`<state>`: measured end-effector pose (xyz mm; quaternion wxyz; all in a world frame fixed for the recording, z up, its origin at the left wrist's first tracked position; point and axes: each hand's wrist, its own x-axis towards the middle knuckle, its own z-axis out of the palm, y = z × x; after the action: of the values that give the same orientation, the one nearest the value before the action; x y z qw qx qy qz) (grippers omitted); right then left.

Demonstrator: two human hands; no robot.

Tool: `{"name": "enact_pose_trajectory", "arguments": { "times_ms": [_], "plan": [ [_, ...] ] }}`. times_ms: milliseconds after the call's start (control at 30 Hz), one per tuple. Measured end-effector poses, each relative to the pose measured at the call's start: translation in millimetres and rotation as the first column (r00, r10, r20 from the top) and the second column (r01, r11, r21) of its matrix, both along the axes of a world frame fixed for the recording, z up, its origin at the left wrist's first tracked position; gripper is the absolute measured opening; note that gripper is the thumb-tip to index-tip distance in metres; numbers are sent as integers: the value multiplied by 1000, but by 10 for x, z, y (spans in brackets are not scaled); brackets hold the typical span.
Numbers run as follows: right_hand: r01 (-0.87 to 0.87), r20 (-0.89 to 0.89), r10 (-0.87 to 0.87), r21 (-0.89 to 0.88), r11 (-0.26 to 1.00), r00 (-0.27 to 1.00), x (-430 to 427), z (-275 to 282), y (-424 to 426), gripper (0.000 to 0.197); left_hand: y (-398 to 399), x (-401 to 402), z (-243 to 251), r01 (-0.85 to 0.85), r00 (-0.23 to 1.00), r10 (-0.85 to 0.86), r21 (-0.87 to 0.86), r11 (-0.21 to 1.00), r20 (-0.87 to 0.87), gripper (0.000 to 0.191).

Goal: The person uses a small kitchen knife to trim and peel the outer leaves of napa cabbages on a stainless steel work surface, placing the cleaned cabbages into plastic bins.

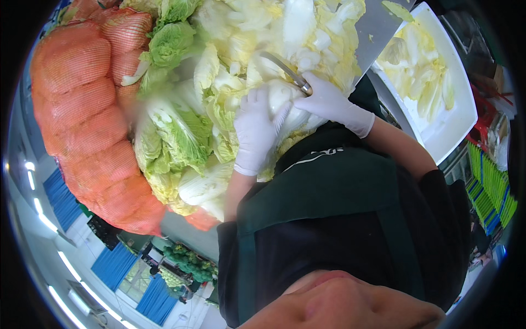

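Note:
My right hand [331, 98], in a white glove, grips a knife [283, 68] with a curved metal blade, near my apron. The blade points away from me to the upper left, over loose cabbage leaves. Pressed against my body is a pale napa cabbage [281, 94]. My left hand [257, 127], also gloved in white, holds it from the left with the thumb apart from the fingers. Just left of that hand lies a greener napa cabbage [176, 137]. Beyond both hands, pale cabbage leaves [296, 24] are heaped on a metal table [376, 31].
Orange mesh sacks [82, 119] packed full line the left side. At the right, a white plastic tub [454, 131] contains yellow-white leaves [419, 70]. Green plastic crates [489, 185] are stacked further right. Cabbages also lie close to my left forearm.

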<state>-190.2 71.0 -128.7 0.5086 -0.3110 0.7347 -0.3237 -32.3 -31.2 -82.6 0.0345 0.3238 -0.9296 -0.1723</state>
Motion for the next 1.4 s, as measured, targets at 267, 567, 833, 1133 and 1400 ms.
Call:
{"name": "enact_pose_trajectory", "arguments": {
  "times_ms": [267,567,833,1133,1400],
  "plan": [
    [-36,-161,-3,-242,970,987,70,-110,215,42,-215,117,-94,-146,982,178,351,925,-62,44],
    [-270,-582,170,-90,959,796,123,260,415,35,163,139,-97,-134,990,141,204,970,-20,82],
    [-246,-511,159,-108,963,845,133,61,473,22,144,132,-97,-123,990,138,250,960,-42,78],
    [-321,-610,194,-105,941,768,85,-310,363,11,180,97,-122,-100,995,102,196,975,-2,79],
    [-295,-510,266,23,955,818,-147,-210,208,16,203,90,-70,-173,976,207,341,924,-65,82]
  ]
}}
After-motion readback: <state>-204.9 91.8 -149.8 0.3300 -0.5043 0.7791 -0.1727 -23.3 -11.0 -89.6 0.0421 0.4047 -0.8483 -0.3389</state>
